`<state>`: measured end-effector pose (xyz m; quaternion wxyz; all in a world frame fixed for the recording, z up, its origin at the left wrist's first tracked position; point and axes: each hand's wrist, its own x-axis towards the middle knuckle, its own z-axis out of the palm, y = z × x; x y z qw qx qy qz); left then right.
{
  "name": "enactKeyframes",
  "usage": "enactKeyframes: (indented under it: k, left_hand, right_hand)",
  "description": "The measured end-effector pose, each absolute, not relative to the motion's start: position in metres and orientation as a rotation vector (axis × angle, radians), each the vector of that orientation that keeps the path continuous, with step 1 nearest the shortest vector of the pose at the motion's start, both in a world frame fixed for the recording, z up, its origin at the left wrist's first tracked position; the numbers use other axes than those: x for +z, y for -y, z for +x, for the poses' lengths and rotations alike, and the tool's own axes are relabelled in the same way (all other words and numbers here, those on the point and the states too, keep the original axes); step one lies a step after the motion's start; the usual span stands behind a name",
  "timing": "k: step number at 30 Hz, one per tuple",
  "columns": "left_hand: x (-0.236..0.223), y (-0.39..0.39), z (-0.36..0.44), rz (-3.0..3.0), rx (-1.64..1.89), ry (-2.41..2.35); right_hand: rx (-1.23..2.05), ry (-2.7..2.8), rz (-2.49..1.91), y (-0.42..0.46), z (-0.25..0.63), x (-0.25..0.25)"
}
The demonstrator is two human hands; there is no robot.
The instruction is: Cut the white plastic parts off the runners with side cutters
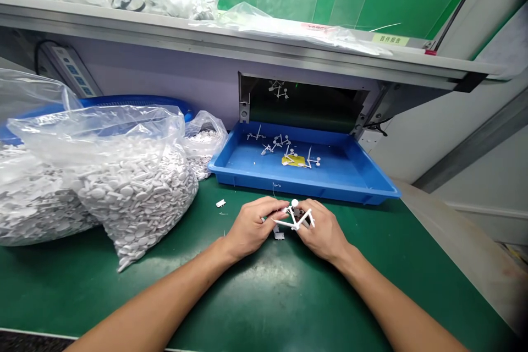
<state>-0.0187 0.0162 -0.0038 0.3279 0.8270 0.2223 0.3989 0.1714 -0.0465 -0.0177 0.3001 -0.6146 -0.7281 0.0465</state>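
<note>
Between my two hands is a white plastic sprue (296, 226), a branched frame with a small round disc at its top. My left hand (252, 226) pinches the left side of it with thumb and fingertips. On the other side, my right hand (325, 234) has its fingers closed around the right branches; its fingertips are partly hidden behind the sprue. Just below the hands, a small flat white part (279, 236) lies on the green table (264, 297). Another small white part (221, 203) rests farther left.
Beyond my hands stands a shallow blue tray (305, 189) with several white sprues and a yellow patch (293, 160) in it. Behind it is a dark opening (305, 107) with a conveyor belt. Clear bags of white parts (140, 198) crowd the left. A shelf edge (231, 44) runs overhead.
</note>
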Motion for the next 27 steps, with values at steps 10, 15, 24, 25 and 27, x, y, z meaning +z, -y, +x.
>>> enactKeyframes:
  k: [10,15,24,25,27]
  left_hand:
    - [-0.008,-0.020,-0.016,2.190,1.000,-0.575]
    - [-0.006,-0.023,-0.014,2.230,0.939,-0.662]
    - [-0.009,-0.041,-0.027,2.607,0.785,-0.590]
    - [-0.011,-0.041,-0.026,2.623,0.780,-0.582]
    - [-0.009,-0.038,-0.025,2.623,0.826,-0.588]
  right_hand:
    - [0.331,2.059,-1.728,0.045,0.178,-0.017]
    - [0.290,1.890,-1.980,0.037,0.202,-0.008]
    - [0.140,1.825,-2.072,0.034,0.218,-0.011]
    - [0.138,1.844,-2.061,0.034,0.215,-0.014]
    - [0.134,1.879,-2.019,0.036,0.209,-0.016]
